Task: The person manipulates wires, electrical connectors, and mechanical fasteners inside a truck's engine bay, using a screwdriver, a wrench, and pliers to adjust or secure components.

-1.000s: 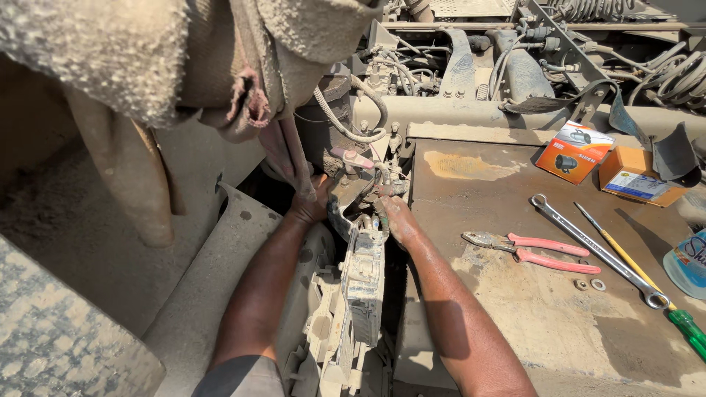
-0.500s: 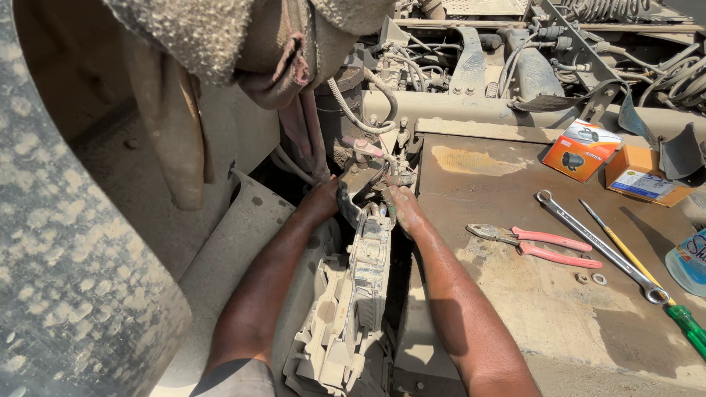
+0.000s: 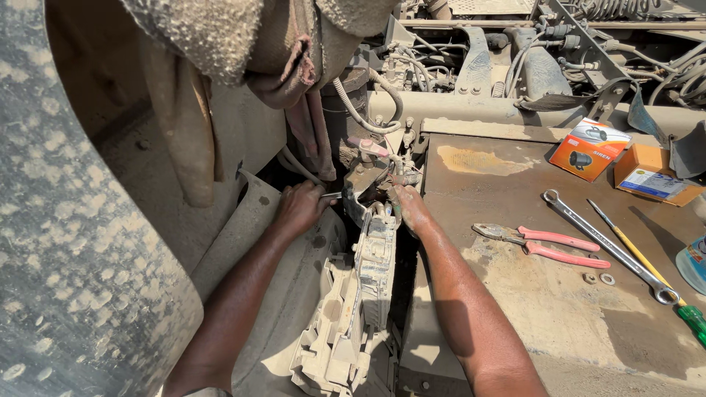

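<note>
My left hand point(image 3: 300, 208) is closed around a thin metal tool whose tip point(image 3: 332, 195) points right toward a dirty metal bracket point(image 3: 365, 180). At that bracket's right side my right hand point(image 3: 409, 207) presses with its fingers curled on the part; what lies under them is hidden. Just below both hands a dusty beige plastic housing point(image 3: 368, 268) stands on edge in the gap. Hoses and wires point(image 3: 368, 121) loop above the bracket.
A rusty metal plate point(image 3: 515, 294) to the right carries red-handled pliers point(image 3: 544, 241), a long spanner point(image 3: 607, 246), a yellow screwdriver point(image 3: 636, 254), small washers point(image 3: 597, 279) and two orange boxes point(image 3: 590, 149). A large tyre point(image 3: 73, 257) fills the left. Dirty cloth point(image 3: 294, 59) hangs overhead.
The view has shifted, so the tyre fills more of the left. Both hands stay at the bracket, the left now lower with the tool at the part.
</note>
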